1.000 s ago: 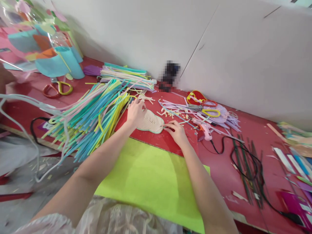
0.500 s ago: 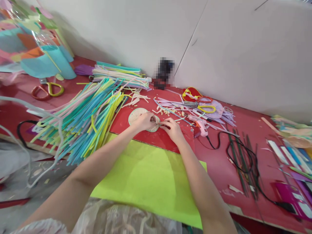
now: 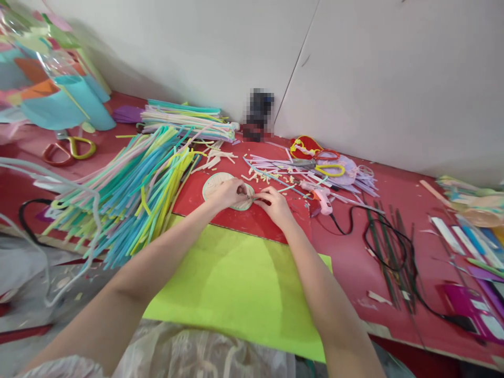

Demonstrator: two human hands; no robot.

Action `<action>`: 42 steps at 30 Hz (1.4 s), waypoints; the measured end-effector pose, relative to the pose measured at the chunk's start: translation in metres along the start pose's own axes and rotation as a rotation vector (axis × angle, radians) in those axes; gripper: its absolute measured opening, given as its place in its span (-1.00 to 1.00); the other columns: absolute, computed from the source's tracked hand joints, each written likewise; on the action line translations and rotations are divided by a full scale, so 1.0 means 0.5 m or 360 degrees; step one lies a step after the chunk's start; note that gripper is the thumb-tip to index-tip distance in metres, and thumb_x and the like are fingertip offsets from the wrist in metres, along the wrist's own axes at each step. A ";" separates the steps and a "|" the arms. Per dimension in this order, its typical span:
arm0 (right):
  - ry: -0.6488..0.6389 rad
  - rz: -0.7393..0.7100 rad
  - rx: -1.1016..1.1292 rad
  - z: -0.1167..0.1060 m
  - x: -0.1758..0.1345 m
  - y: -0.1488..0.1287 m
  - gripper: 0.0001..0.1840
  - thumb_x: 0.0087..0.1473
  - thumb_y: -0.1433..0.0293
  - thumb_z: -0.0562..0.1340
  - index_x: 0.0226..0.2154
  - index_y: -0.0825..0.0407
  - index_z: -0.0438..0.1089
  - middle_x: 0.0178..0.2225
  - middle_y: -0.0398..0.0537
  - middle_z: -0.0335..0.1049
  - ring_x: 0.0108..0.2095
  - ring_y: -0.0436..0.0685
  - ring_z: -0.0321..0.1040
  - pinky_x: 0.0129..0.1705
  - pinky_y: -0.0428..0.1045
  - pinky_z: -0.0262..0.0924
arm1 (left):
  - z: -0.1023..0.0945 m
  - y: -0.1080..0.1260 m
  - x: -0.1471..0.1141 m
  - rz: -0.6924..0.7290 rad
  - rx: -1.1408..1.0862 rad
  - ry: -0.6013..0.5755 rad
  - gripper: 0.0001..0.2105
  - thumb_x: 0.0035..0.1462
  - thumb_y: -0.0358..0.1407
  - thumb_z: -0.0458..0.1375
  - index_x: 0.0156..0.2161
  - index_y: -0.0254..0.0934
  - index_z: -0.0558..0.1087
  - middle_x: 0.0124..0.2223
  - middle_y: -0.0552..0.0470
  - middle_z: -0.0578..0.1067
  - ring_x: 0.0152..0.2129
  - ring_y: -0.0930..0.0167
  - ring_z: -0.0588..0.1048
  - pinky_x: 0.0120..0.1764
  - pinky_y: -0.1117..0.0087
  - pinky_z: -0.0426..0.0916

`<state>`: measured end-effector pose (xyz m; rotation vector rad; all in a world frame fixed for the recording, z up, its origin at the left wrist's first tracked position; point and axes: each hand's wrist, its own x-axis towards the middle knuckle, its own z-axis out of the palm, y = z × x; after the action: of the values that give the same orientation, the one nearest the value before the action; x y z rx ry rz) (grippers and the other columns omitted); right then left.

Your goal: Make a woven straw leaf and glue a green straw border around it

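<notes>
A pale cream shape with a light green rim (image 3: pixel 211 185), made of two joined rounds, lies flat on a red board (image 3: pixel 236 220). My left hand (image 3: pixel 231 192) rests over its middle, fingers curled and pinching at the right round. From the right, my right hand (image 3: pixel 273 203) meets the same edge, thumb and forefinger pinched together at the rim. Whatever small piece sits between the fingertips is too small to make out. Beneath the board's near edge spreads a lime green sheet (image 3: pixel 236 283).
Bundled fuzzy craft stems (image 3: pixel 129 184) lie left, beside scissors (image 3: pixel 71 149). Behind the board are lilac strips (image 3: pixel 271 164), cut bits and yellow-handled scissors (image 3: pixel 331 169). A pink glue gun (image 3: pixel 323 200) with a black cord (image 3: pixel 368 236) lies right, near dark thin sticks (image 3: pixel 389 257).
The whole view has shifted slightly, so things sit a little further left. Both hands stay at the shape's right edge, with only slight finger movement.
</notes>
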<state>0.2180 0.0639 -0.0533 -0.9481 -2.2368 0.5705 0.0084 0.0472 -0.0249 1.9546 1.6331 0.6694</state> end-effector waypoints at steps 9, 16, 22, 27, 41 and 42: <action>-0.0002 0.0030 0.0004 0.001 0.001 -0.002 -0.82 0.15 0.34 0.26 -0.19 -0.09 0.54 -0.25 -0.07 0.34 -0.30 0.07 0.35 -0.17 0.01 0.26 | 0.001 -0.005 0.004 0.0018 0.0034 -0.0033 -0.87 -0.02 -0.26 0.22 -0.36 -0.28 0.49 -0.45 0.08 0.46 -0.53 0.48 0.37 -0.44 0.47 0.16; 0.0000 0.0016 -0.0013 0.000 0.001 -0.006 -0.82 0.16 0.35 0.25 -0.19 -0.09 0.54 -0.24 -0.06 0.33 -0.28 0.07 0.35 -0.16 0.01 0.27 | 0.001 0.003 -0.002 0.0013 0.0121 -0.0013 -0.87 0.00 -0.25 0.20 -0.38 -0.28 0.48 -0.45 0.08 0.46 -0.53 0.48 0.37 -0.45 0.46 0.15; -0.0019 0.0055 0.0011 -0.003 0.001 -0.010 -0.82 0.16 0.34 0.25 -0.18 -0.10 0.54 -0.23 -0.06 0.34 -0.28 0.06 0.35 -0.14 0.01 0.27 | -0.010 -0.013 -0.004 0.0111 -0.0021 0.0024 -0.91 0.02 -0.32 0.17 -0.34 -0.28 0.49 -0.38 0.06 0.51 -0.45 0.45 0.44 -0.35 0.45 0.29; -0.0006 0.0056 0.0075 -0.005 0.002 -0.017 -0.83 0.17 0.33 0.24 -0.20 -0.08 0.54 -0.25 -0.07 0.32 -0.29 0.06 0.34 -0.15 0.01 0.27 | -0.091 -0.029 -0.046 0.0123 -0.0233 0.0392 -0.85 0.11 -0.34 0.10 -0.23 -0.29 0.47 -0.23 -0.01 0.52 -0.29 0.42 0.49 -0.17 0.38 0.38; 0.0023 0.0016 0.0106 -0.001 -0.001 -0.012 -0.82 0.17 0.31 0.25 -0.19 -0.12 0.53 -0.25 -0.08 0.32 -0.26 0.08 0.36 -0.11 0.04 0.27 | -0.067 -0.044 -0.130 0.0452 0.0516 -0.0027 -0.83 0.09 -0.32 0.16 -0.16 -0.23 0.41 -0.09 -0.02 0.48 -0.03 0.28 0.41 0.05 0.22 0.20; 0.0022 0.0016 0.0107 0.000 -0.001 -0.011 -0.82 0.17 0.30 0.24 -0.18 -0.12 0.53 -0.26 -0.08 0.32 -0.26 0.08 0.37 -0.11 0.04 0.28 | -0.069 -0.045 -0.129 0.0457 0.0524 -0.0026 -0.83 0.10 -0.33 0.16 -0.17 -0.23 0.41 -0.10 -0.02 0.48 -0.04 0.28 0.41 0.03 0.23 0.21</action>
<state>0.2159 0.0599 -0.0500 -0.9268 -2.1878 0.6379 -0.0408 -0.0107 -0.0171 2.4560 1.5441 0.5091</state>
